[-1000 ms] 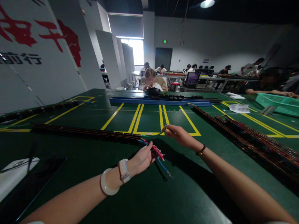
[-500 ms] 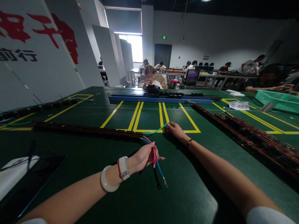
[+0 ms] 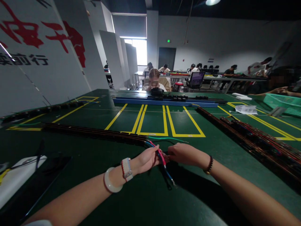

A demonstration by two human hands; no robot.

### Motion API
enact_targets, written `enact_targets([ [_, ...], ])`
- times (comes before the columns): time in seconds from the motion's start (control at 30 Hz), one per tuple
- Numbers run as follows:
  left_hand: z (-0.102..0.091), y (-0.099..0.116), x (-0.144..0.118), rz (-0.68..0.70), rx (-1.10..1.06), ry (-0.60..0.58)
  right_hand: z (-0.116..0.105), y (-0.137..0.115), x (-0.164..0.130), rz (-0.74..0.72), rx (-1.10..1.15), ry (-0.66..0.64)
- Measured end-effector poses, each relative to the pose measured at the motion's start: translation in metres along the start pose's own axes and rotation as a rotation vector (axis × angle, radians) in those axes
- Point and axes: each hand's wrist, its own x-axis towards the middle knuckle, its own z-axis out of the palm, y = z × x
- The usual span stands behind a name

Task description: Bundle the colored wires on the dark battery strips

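my left hand pinches the red wire & blue wire, ends trailing toward me; right hand closes on them just beside, both equally near; green wire lies loose beyond.

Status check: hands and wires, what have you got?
Left hand closed on red wire and blue wire. Right hand meets it at the wires, grip unclear. Green wire lies loose on table. Nothing blocking.
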Motion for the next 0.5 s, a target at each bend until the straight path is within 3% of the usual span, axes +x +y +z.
enact_targets([
  [0.13,-0.008,-0.004,0.008,0.035,-0.058,-0.054,-0.010,-0.015,-0.006,-0.141,0.055,0.122],
  [0.3,-0.009,-0.002,0.006,0.048,-0.049,-0.056,-0.016,-0.006,-0.004,-0.414,0.278,0.071],
  [0.4,-0.005,0.001,0.000,0.037,-0.045,-0.053,-0.014,0.003,0.002,-0.419,0.377,0.107],
  [0.5,-0.001,0.003,-0.003,0.039,-0.004,-0.036,-0.007,0.013,0.010,-0.297,0.545,0.210],
])
